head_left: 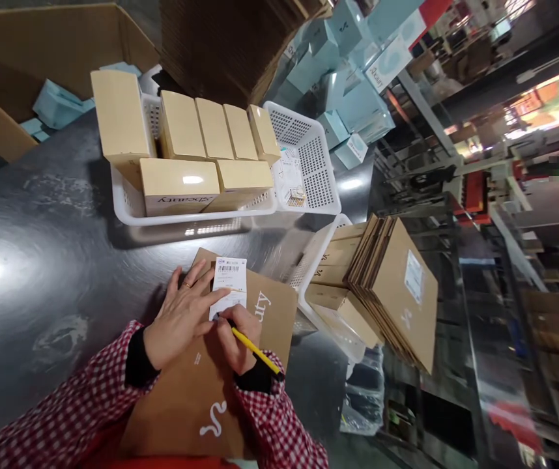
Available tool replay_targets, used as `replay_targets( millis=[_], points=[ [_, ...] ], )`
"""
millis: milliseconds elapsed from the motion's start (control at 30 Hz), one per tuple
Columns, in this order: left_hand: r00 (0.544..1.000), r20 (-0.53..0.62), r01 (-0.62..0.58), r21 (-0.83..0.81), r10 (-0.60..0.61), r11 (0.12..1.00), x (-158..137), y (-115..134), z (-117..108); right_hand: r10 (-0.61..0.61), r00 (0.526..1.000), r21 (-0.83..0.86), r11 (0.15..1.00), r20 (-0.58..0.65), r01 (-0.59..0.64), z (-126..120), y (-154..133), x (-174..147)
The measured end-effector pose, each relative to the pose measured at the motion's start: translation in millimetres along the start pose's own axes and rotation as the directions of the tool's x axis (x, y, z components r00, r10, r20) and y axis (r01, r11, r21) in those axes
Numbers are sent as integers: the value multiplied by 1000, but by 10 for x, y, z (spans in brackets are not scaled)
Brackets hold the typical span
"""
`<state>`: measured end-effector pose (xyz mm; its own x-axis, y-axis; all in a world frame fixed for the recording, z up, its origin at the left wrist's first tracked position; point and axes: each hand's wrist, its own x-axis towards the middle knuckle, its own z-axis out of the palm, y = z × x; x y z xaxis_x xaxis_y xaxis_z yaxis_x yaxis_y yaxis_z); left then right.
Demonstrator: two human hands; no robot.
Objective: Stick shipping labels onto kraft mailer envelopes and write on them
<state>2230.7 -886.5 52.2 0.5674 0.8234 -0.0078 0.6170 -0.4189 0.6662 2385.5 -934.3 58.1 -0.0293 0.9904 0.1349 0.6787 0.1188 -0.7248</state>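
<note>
A flat brown cardboard carton (182, 404) with white print lies on the metal table in front of me. Near its far edge is a white shipping label (230, 277) with a barcode. My left hand (182, 319) rests flat with fingers spread, its fingertips on the label's left side and the cardboard. In my right hand (235, 339) is a yellow pen (255, 350), gripped with its tip down at the lower part of the label. The pen's tip is hidden by my fingers.
A white basket (186, 220) of cream boxes stands beyond the carton, beside a second basket (326, 169) holding papers. Another basket (303, 303) at the right bears folded cartons (406, 293). Light-blue boxes (358, 98) are piled behind; a large open carton (40, 39) stands far left.
</note>
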Motion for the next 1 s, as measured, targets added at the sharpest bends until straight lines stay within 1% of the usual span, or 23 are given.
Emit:
replay_targets(
  millis=[133, 333, 433, 533, 600, 667, 733, 867, 1000],
  points=[
    [1000, 3, 5, 2, -5, 1000, 6, 7, -7, 25, 999, 22, 999, 24, -25, -4, -2, 2],
    [1000, 14, 7, 1, -7, 1000, 9, 10, -14, 19, 1000, 25, 1000, -21, -18, 22, 36, -13],
    [1000, 19, 10, -3, -10, 1000, 9, 15, -27, 32, 999, 21, 999, -1, -32, 23, 46, -13],
    [1000, 20, 12, -1, -12, 1000, 11, 12, -25, 20, 1000, 23, 1000, 4, -20, 13, 39, -20],
    [1000, 13, 6, 0, -6, 1000, 12, 5, -15, 13, 999, 18, 1000, -52, -12, 4, 31, -34],
    [1000, 0, -5, 0, 5, 1000, 10, -2, -1, 4, 990, -16, 1000, -144, -7, -4, 25, -50],
    [1000, -12, -12, 0, 12, 1000, 7, -7, 11, -1, 984, -52, 999, -178, -8, -8, 20, -57],
    [1000, -12, -2, 4, 2, 1000, 6, -8, 17, 18, 996, -20, 1000, -83, -20, -6, 16, -36],
    [1000, -7, -2, -3, 2, 1000, 10, 1, 4, 35, 997, -16, 999, -74, -36, 1, 17, -12]
  ],
)
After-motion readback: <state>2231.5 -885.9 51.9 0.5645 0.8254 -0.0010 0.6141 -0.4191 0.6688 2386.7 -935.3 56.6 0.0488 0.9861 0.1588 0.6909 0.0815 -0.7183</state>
